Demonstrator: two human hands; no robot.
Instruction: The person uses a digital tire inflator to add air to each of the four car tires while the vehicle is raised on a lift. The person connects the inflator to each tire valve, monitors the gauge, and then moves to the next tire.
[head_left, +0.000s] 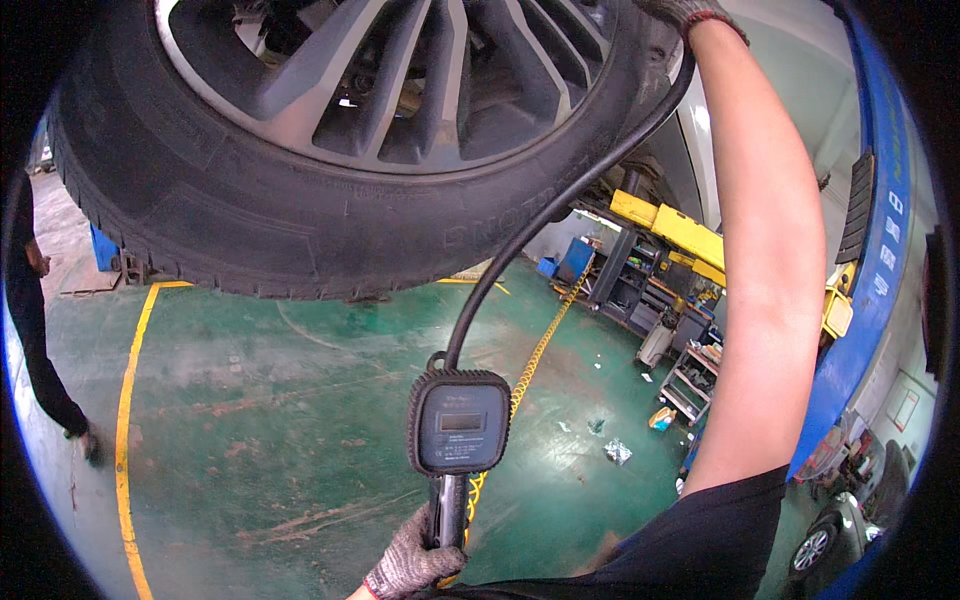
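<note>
My left hand (417, 559), in a grey knit glove, is closed round the metal handle of a digital tire inflator gauge (460, 424). The gauge stands upright with its small display facing me. From its top a black rubber hose (555, 199) curves up past the tire (315, 225) of a raised car to the upper right. There my right hand (679, 13), gloved too, is at the hose's far end beside the tire; its fingers are cut off by the picture's top edge. The alloy wheel (450, 97) fills the top. A yellow coiled air hose (551, 330) runs from the handle back across the floor.
A blue lift post (847, 360) stands at the right, with yellow lift arms (686, 236) under the car. Tool shelves (637, 277) and a cart (688, 386) are farther back. Crumpled foil (618, 451) lies on the green floor. A person (37, 360) in dark clothing stands at far left.
</note>
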